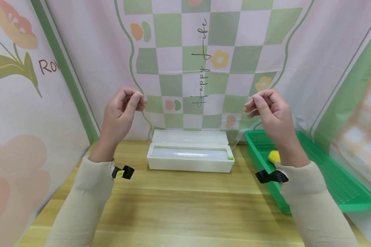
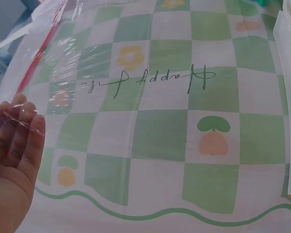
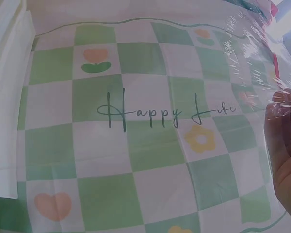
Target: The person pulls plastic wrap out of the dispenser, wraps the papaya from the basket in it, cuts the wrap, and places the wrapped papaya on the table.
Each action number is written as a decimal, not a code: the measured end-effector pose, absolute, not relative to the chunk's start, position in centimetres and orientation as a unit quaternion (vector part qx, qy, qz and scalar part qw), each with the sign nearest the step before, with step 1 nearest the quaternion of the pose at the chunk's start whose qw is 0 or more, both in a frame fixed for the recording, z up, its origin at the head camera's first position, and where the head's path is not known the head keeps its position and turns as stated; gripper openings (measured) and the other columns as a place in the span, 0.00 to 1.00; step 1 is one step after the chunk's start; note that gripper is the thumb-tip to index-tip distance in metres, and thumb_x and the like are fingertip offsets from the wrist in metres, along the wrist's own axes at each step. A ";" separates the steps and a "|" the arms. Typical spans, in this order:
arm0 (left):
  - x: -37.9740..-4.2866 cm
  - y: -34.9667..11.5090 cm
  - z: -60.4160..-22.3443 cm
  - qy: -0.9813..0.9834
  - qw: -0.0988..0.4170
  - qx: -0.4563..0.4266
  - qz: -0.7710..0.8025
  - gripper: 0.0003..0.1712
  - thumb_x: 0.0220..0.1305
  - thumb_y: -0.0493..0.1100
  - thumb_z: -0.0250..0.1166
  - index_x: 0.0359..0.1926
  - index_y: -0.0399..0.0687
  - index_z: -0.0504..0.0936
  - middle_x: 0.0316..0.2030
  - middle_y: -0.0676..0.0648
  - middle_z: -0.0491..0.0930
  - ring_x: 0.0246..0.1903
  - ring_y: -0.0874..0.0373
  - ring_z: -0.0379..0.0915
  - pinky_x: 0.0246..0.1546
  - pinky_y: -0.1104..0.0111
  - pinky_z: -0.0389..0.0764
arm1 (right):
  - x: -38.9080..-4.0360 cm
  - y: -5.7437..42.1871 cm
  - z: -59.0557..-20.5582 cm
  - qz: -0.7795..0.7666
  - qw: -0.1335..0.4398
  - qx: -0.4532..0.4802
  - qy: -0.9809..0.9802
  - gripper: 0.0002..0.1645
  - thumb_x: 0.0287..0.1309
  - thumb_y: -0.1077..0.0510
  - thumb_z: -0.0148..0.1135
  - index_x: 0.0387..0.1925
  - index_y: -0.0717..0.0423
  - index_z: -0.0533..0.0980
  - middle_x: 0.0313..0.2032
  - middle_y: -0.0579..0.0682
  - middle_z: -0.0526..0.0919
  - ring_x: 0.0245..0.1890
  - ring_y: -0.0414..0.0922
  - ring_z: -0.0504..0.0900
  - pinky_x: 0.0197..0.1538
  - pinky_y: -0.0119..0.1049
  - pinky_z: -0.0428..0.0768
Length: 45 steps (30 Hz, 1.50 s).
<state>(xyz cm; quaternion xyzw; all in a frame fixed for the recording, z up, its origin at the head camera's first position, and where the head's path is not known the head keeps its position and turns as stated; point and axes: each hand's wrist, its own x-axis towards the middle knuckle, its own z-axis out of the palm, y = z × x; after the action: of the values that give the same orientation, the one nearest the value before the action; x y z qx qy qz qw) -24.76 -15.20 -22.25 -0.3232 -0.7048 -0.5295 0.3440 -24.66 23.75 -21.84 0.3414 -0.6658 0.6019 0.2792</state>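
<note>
Clear cling film [image 2: 70, 63] stretches between both raised hands, hard to make out in the head view but glinting in the wrist views. My left hand [image 1: 120, 106] pinches one corner between thumb and fingers. The opposite corner is pinched by my right hand [image 1: 273, 109] at about the same height. Below and beyond them, a white cling film dispenser [image 1: 190, 165] sits on the table, its translucent lid [image 1: 190, 137] raised at the back. Inside lies the film roll [image 1: 185, 153], and a small green piece [image 1: 230, 157] shows at the right end. A faint film edge runs from the right hand down toward that end.
On the right stands a green plastic basket [image 1: 347, 207] with a yellow object [image 1: 273, 156] in it, partly hidden by my right wrist. A checkered curtain [image 1: 222, 29] hangs behind the wooden table [image 1: 191, 202].
</note>
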 end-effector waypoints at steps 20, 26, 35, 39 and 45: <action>-20.9 -16.1 -24.3 -0.718 0.354 -0.375 -0.467 0.05 0.74 0.28 0.53 0.42 0.32 0.76 0.36 0.46 0.81 0.37 0.56 0.79 0.36 0.71 0.82 | -20.6 24.5 -24.6 0.558 0.291 0.388 -0.674 0.07 0.71 0.75 0.46 0.42 0.81 0.68 0.35 0.58 0.82 0.31 0.44 0.82 0.31 0.28 0.83; -20.3 -16.0 -24.9 -0.711 0.345 -0.386 -0.475 0.05 0.73 0.26 0.53 0.42 0.30 0.76 0.36 0.45 0.81 0.35 0.56 0.80 0.37 0.69 0.83 | -19.6 24.8 -25.6 0.551 0.283 0.391 -0.681 0.06 0.69 0.77 0.44 0.42 0.81 0.68 0.36 0.56 0.82 0.30 0.43 0.82 0.29 0.27 0.83; -19.4 -15.6 -25.9 -0.726 0.323 -0.365 -0.485 0.07 0.72 0.26 0.54 0.43 0.36 0.78 0.36 0.48 0.81 0.31 0.58 0.79 0.27 0.68 0.85 | -18.0 25.0 -27.4 0.548 0.247 0.373 -0.707 0.07 0.70 0.77 0.44 0.43 0.78 0.69 0.36 0.57 0.81 0.31 0.44 0.82 0.29 0.30 0.83; -19.3 -15.6 -26.4 -0.731 0.316 -0.363 -0.483 0.08 0.72 0.26 0.55 0.43 0.37 0.78 0.36 0.49 0.81 0.31 0.58 0.79 0.27 0.68 0.85 | -17.4 25.2 -28.0 0.531 0.224 0.338 -0.744 0.07 0.71 0.75 0.45 0.45 0.74 0.70 0.36 0.56 0.80 0.32 0.44 0.81 0.29 0.32 0.84; -19.2 -15.6 -27.4 -0.739 0.303 -0.359 -0.483 0.08 0.72 0.26 0.55 0.43 0.38 0.78 0.36 0.50 0.81 0.31 0.55 0.78 0.27 0.68 0.85 | -17.4 25.4 -29.1 0.508 0.213 0.339 -0.763 0.07 0.72 0.75 0.45 0.45 0.70 0.70 0.37 0.57 0.79 0.32 0.44 0.82 0.28 0.33 0.84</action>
<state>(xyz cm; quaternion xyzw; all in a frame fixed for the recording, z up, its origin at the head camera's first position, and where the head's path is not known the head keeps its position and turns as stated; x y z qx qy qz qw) -19.21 -15.57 -27.37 -0.3590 -0.7388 -0.4832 0.3028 -17.42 25.35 -29.07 0.3388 -0.7627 0.5080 0.2134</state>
